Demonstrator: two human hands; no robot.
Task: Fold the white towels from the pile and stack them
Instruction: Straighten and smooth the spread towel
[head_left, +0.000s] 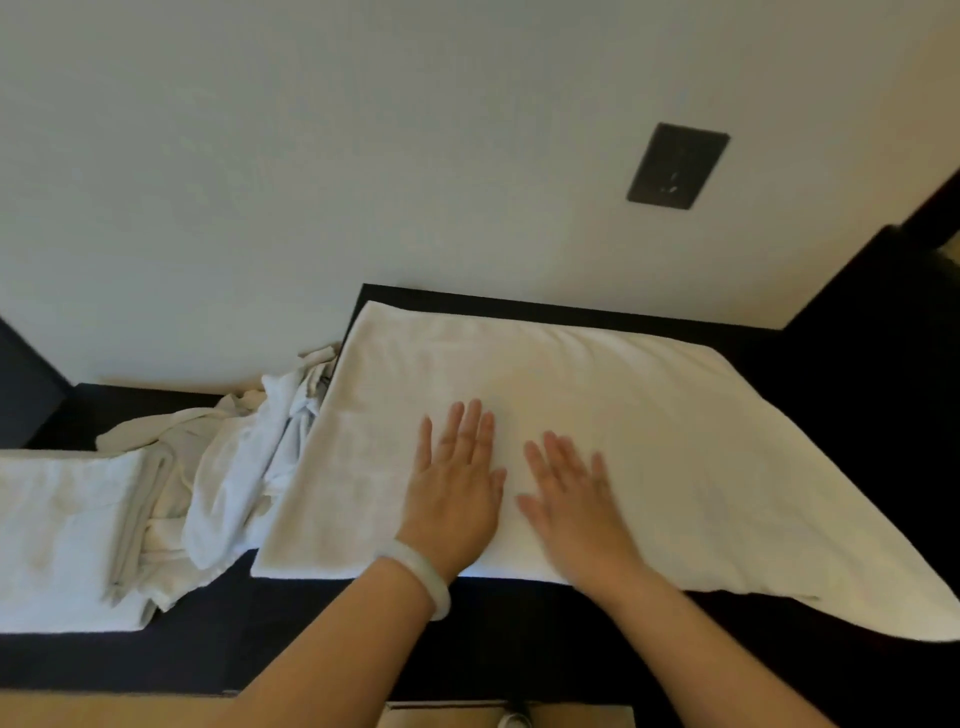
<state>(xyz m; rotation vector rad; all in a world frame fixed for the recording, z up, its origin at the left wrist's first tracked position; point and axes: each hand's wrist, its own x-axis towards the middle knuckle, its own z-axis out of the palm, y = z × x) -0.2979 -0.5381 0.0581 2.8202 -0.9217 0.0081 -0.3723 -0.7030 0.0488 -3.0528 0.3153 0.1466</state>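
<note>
towel (597, 415) lies spread mid-frame on the dark counter (519, 639); left hand (452, 483) and right hand (576, 499) press it flat-fingered. soft, limp cloth, best pinched at its corners. pile (234, 467) sits at nine o'clock.

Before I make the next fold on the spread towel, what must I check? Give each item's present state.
1. The left hand and the right hand lie flat on the large white terry towel: ok.
2. Towel surface smooth: ok.
3. Its left edge free of the crumpled white towel pile: not ok, they touch.
4. Its near right corner fully on the dark tabletop: cannot tell.
5. Top of the folded white towel stack, far left, free: ok.
</note>
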